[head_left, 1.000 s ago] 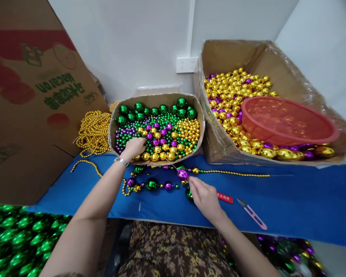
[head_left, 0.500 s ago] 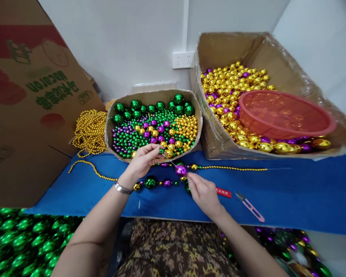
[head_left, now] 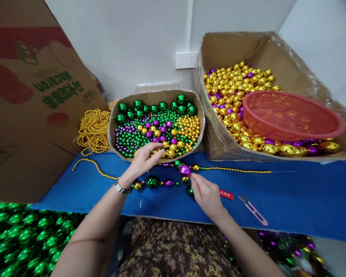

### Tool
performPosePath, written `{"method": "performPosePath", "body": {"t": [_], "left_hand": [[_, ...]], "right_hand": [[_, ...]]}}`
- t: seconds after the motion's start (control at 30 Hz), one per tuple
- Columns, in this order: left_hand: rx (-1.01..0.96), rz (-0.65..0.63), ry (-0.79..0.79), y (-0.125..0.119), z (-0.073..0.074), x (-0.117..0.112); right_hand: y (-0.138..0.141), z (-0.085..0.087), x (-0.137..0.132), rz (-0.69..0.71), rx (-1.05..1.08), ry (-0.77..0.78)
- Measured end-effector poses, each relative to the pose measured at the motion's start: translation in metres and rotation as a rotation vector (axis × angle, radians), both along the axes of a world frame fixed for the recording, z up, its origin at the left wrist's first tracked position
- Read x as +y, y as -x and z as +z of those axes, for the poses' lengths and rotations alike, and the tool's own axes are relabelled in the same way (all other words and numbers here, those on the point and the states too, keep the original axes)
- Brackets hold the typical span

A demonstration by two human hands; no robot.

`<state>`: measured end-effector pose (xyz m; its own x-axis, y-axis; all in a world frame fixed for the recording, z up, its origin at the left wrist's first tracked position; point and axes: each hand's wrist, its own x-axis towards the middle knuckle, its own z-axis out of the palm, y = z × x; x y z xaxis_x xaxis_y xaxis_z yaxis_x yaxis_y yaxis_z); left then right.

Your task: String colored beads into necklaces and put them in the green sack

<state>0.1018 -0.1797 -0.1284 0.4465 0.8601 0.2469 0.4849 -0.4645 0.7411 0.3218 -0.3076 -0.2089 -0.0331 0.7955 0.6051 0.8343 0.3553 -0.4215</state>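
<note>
My right hand [head_left: 207, 193] pinches a beaded string at a large shiny purple bead [head_left: 185, 170]. A small green bead [head_left: 177, 163] sits just up-left of the purple one, on a thin needle or wire that is hard to see. My left hand [head_left: 145, 159] hovers over the front rim of the bead box [head_left: 202, 132], thumb and forefinger apart, with nothing visible between them. Below the hands, a strung row with a big green bead [head_left: 152, 181] lies on the blue cloth [head_left: 103, 196]. Behind it runs a gold bead strand [head_left: 236, 169].
A large carton [head_left: 216, 148] of gold and purple balls, with a red basket [head_left: 294, 132] in it, stands at right. Pink snips [head_left: 253, 209] and a red tag [head_left: 226, 195] lie on the cloth. Gold strands [head_left: 93, 129] are heaped beside a tall carton [head_left: 20, 154] at left.
The small green bead has gone from my left fingertips to beside the purple bead. My left fingers have let go and spread. The view has shifted slightly.
</note>
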Motion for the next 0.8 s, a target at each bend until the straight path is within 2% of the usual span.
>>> {"method": "performPosePath", "body": {"t": [0.07, 0.1, 0.17, 0.23, 0.27, 0.3, 0.37, 0.43, 0.53, 0.63, 0.8], "left_hand": [[0.312, 0.117, -0.187, 0.021, 0.001, 0.016], [0.455, 0.149, -0.199, 0.032, 0.000, 0.024], [0.667, 0.145, -0.123, 0.052, -0.004, 0.038], [0.732, 0.107, -0.057, 0.063, -0.008, 0.046], [0.697, 0.092, -0.049, 0.065, -0.009, 0.047], [0.615, 0.090, -0.049, 0.064, -0.010, 0.046], [0.324, 0.113, 0.016, 0.056, -0.010, 0.039], [-0.048, 0.114, 0.204, 0.042, -0.009, 0.028], [-0.491, 0.000, 0.523, 0.021, -0.006, 0.010], [-0.719, -0.103, 0.686, 0.006, -0.006, -0.003], [-0.904, -0.094, 0.782, -0.007, -0.008, -0.013]], "right_hand": [[-0.003, 0.000, -0.001, -0.008, 0.013, 0.010], [-0.004, 0.000, -0.001, -0.011, 0.012, 0.012], [-0.005, 0.000, -0.001, -0.009, 0.009, 0.014], [-0.002, 0.000, -0.001, 0.002, 0.010, 0.011], [-0.001, 0.000, -0.001, 0.010, 0.009, 0.011], [0.001, 0.000, 0.000, 0.015, 0.007, 0.011], [0.005, 0.000, 0.000, 0.024, 0.000, 0.014], [0.007, 0.000, 0.000, 0.031, -0.001, 0.016], [0.009, 0.001, -0.001, 0.043, 0.010, 0.021], [0.009, 0.002, -0.002, 0.045, 0.010, 0.025], [0.008, 0.003, -0.003, 0.045, 0.014, 0.025]]}}
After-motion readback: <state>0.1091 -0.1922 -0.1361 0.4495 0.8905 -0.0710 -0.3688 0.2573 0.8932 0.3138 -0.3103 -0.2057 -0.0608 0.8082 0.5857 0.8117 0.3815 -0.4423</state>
